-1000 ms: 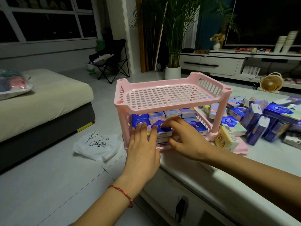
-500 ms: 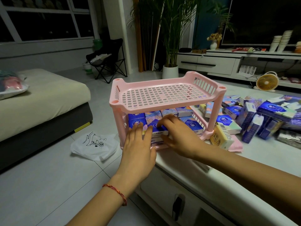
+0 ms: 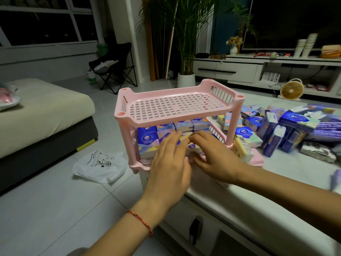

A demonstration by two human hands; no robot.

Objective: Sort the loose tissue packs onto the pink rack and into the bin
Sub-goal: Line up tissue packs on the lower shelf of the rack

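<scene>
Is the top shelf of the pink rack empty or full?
Empty. The top shelf shows only bare grid; tissue packs sit on the lower shelf.

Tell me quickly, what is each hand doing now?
Left hand: open, straight fingers pressing the shelved packs.
Right hand: fingers curled round one tissue pack.

One wide-angle camera, worn on the person's head, looks forward and down from close above the near corner of the white bench (image 3: 258,191). The pink rack (image 3: 173,108) stands near, mid-frame. The left hand (image 3: 169,167) and right hand (image 3: 215,157) reach up from the bottom edge to its lower shelf. Left of the rack the view takes in the floor (image 3: 55,209) and a sofa (image 3: 42,111). Right of it, loose tissue packs (image 3: 293,119) cover the bench. Beyond it stand a potted palm (image 3: 186,79) and a TV cabinet (image 3: 227,69). Straight edges bow near the frame's borders.
</scene>
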